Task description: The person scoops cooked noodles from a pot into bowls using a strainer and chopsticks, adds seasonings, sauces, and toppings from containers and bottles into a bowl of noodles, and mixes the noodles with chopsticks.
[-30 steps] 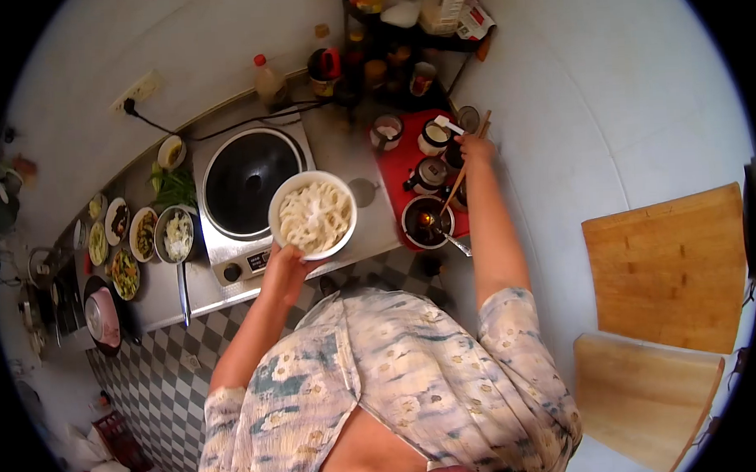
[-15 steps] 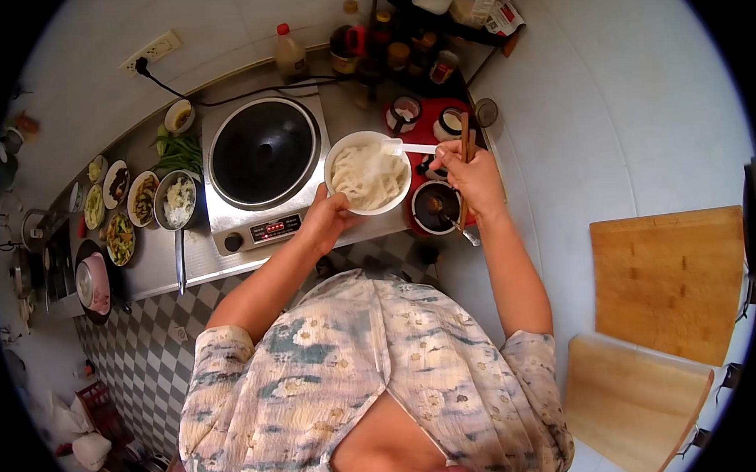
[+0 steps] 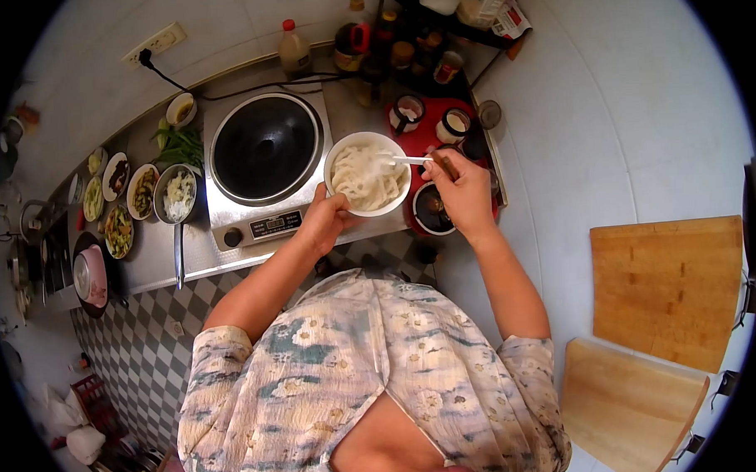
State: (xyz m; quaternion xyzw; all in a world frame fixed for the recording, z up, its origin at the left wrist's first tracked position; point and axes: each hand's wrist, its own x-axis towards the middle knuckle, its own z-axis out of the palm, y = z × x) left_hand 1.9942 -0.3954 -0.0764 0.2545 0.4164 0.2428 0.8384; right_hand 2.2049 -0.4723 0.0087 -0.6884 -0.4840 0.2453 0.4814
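A white bowl [image 3: 384, 211] of pale, wide noodles [image 3: 359, 178] is gripped at its lower left rim by my left hand [image 3: 326, 219], thumb on the edge. My right hand [image 3: 468, 195] pinches the handle of a white spoon [image 3: 414, 160], whose end reaches over the right side of the noodles. Wooden chopsticks [image 3: 445, 165] are also in that hand, pointing up and away from the bowl. Right below the fingers stands a round container of dark sauce [image 3: 431, 211], partly hidden by the hand. White-filled seasoning jars [image 3: 453, 127] sit behind it on a red tray [image 3: 428, 133].
Left of the bowl is an induction cooker [image 3: 227, 210] with a black pan [image 3: 267, 148]. Further left stand a small saucepan [image 3: 179, 201], green vegetables [image 3: 179, 148] and several dishes of food [image 3: 143, 192]. Bottles [image 3: 294, 52] line the back. Cutting boards [image 3: 667, 288] are at the right.
My right hand has shifted slightly left and down, bringing the spoon's end further in over the noodles. The chopsticks have turned from upright to slanted. My left hand and the bowl stay put.
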